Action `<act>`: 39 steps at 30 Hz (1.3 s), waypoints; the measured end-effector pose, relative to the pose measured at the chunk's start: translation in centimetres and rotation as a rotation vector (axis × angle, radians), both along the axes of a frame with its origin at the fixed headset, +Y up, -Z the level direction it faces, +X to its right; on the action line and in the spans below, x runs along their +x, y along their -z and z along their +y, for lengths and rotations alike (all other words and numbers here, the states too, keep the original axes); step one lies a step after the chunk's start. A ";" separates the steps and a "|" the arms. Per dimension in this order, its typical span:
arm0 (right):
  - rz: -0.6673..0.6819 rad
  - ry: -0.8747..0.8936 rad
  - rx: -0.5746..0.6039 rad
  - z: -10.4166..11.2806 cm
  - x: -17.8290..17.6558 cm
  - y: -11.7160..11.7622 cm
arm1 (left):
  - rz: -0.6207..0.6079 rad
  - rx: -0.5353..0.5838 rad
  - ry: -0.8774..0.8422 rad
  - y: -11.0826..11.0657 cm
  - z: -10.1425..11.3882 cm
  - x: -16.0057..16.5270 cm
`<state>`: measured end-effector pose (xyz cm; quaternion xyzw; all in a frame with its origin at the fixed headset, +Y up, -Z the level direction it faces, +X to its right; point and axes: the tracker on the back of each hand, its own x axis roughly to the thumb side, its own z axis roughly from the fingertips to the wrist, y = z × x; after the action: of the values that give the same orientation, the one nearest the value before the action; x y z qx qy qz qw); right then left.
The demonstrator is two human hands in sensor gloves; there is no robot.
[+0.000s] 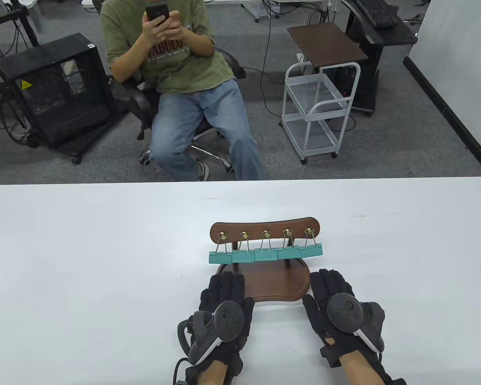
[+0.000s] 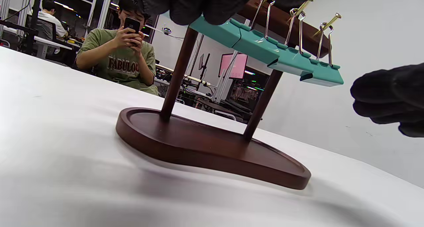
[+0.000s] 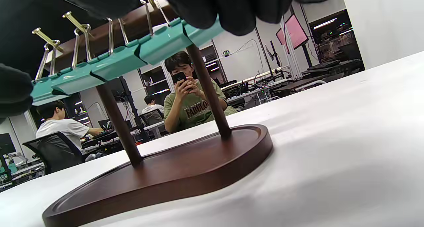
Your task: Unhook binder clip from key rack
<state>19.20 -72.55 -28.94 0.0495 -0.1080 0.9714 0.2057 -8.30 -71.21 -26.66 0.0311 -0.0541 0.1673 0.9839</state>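
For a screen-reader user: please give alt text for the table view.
A wooden key rack on a white table holds five teal binder clips on its hooks. The gloved left hand and right hand rest just before its base.

Overhead table view; low wrist views flanking key rack [image 1: 264,236].

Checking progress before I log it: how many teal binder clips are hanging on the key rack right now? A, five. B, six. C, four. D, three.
A: five clips hang in a row on the rack, one on each brass hook, none off yet.
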 end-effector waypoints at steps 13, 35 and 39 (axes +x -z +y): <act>-0.018 0.027 0.003 0.1 0.4 0.0 | 0.001 0.011 -0.005 0.0 0.0 0.1; -0.081 0.092 0.026 -0.1 1.8 0.0 | 0.052 0.038 -0.031 -0.1 0.6 -1.0; -0.136 0.204 0.060 0.0 2.8 0.1 | 0.062 0.038 -0.037 -0.1 0.7 -1.2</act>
<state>21.97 -72.56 -29.08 -0.0218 -0.1554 0.9428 0.2941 -9.55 -70.55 -26.57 0.0559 -0.0259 0.1835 0.9811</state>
